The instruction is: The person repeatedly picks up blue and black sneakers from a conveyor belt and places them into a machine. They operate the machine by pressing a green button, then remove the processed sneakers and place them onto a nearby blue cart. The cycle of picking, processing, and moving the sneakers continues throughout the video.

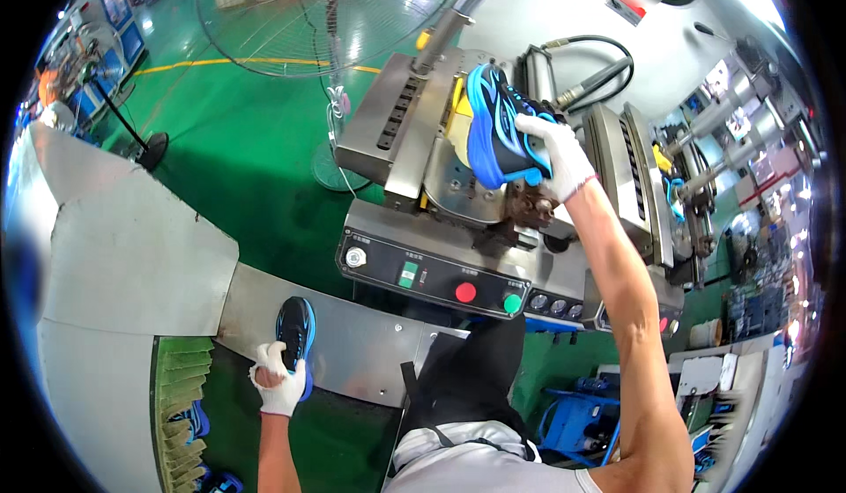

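Observation:
My right hand (557, 148), in a white glove, grips a black and blue sports shoe (499, 132) by its upper. The shoe is tilted, its blue sole to the left, over the metal bed of a machine (458, 192). Whether it touches the bed I cannot tell. At the lower left my left hand (280, 385), in a white glove with part of the palm bare, is closed round the heel end of a second black and blue sports shoe (294, 327). That shoe lies along a metal ledge (357, 341), toe pointing away from me.
A control panel (432, 268) with coloured buttons fronts the machine. A large wire-caged fan (330, 17) stands behind it. At left is a grey metal housing (132, 229) with a strip-curtained opening (181, 387), shoes inside. A blue-framed object (573, 422) sits at lower right.

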